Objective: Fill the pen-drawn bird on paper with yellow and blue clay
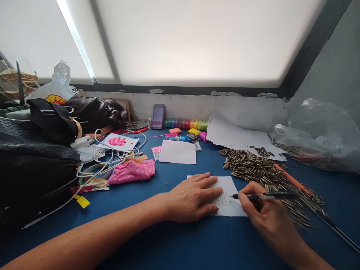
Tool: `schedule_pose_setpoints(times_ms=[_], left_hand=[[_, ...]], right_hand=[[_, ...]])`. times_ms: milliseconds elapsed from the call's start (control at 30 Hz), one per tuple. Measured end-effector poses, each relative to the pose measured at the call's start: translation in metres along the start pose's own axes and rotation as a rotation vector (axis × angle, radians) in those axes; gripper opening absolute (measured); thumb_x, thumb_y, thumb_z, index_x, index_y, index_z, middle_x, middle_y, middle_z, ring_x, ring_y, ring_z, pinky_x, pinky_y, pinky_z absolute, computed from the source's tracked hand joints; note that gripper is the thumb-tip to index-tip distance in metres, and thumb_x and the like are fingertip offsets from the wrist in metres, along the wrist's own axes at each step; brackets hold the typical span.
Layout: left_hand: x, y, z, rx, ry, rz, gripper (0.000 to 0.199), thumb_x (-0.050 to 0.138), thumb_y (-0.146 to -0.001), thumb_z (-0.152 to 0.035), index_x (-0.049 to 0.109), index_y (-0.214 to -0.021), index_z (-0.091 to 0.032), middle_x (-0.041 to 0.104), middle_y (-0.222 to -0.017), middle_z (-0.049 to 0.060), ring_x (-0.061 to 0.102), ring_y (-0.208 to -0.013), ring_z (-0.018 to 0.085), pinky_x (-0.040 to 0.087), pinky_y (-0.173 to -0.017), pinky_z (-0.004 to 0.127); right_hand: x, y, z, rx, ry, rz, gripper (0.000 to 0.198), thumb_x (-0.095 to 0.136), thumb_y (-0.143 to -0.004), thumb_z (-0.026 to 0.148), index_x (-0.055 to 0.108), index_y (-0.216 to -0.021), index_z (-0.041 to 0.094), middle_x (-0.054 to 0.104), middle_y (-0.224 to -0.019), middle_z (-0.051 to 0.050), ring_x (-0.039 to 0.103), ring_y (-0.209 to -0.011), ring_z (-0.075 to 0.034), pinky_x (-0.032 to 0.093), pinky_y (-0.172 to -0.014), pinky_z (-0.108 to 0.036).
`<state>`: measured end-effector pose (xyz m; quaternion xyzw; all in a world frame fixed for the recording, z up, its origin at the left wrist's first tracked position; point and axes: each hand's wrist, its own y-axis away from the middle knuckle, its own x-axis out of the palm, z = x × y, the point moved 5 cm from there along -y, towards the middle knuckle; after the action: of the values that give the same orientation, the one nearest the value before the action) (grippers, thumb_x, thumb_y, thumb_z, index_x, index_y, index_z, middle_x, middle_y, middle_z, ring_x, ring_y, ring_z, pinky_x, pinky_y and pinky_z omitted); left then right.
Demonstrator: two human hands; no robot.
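The spread left hand (197,197) partly covers the drawn-on paper (227,182) on the blue table (182,247); the right hand (267,215) pinches 1 black pen (277,195), sunflower seeds (250,165) crowding beside it, 1 pink cloth (132,172) farther left.

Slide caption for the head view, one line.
Right hand holds a pen over paper, left hand resting on it, seeds alongside.

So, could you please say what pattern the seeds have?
The seeds show dark and pale stripes, clearest in the head view.

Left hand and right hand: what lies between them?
In the head view: part of the white sheet with its drawing, plus the pen tip.
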<state>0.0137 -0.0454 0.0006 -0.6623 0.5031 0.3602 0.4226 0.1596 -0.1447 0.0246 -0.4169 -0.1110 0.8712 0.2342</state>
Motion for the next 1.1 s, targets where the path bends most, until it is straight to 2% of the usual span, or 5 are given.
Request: schedule_pose_setpoints(times_ms=[500,967,1100], left_hand=[[0.0008,-0.0001,0.0000,0.004,-0.008,0.005,0.053,0.045,-0.095,-0.047,0.046,-0.141,-0.020,0.035,-0.152,0.013,0.026,-0.144,0.032,0.027,-0.116,0.047],[0.0005,-0.0008,-0.0006,0.001,-0.036,0.023,0.054,0.043,-0.095,-0.048,0.046,-0.140,-0.019,0.035,-0.152,0.013,0.027,-0.143,0.032,0.028,-0.116,0.046],[0.0005,-0.0009,-0.0007,0.001,-0.033,0.018,0.054,0.043,-0.095,-0.048,0.047,-0.140,-0.018,0.035,-0.152,0.014,0.027,-0.143,0.032,0.027,-0.116,0.046]], right_hand=[[0.0045,0.0011,-0.0043,0.008,-0.023,0.081,0.029,0.047,-0.090,0.044,0.049,-0.068,0.025,0.042,-0.053,0.005,0.040,-0.045,-0.013,0.036,-0.043,-0.025],[0.0044,0.0007,-0.0019,-0.011,-0.017,0.077,0.026,0.046,-0.089,0.040,0.048,-0.067,0.026,0.042,-0.054,0.004,0.042,-0.046,-0.013,0.036,-0.042,-0.025],[0.0040,0.0024,-0.0026,-0.014,-0.020,0.077,0.027,0.046,-0.089,0.039,0.047,-0.067,0.026,0.039,-0.053,0.005,0.039,-0.044,-0.012,0.034,-0.040,-0.024]])
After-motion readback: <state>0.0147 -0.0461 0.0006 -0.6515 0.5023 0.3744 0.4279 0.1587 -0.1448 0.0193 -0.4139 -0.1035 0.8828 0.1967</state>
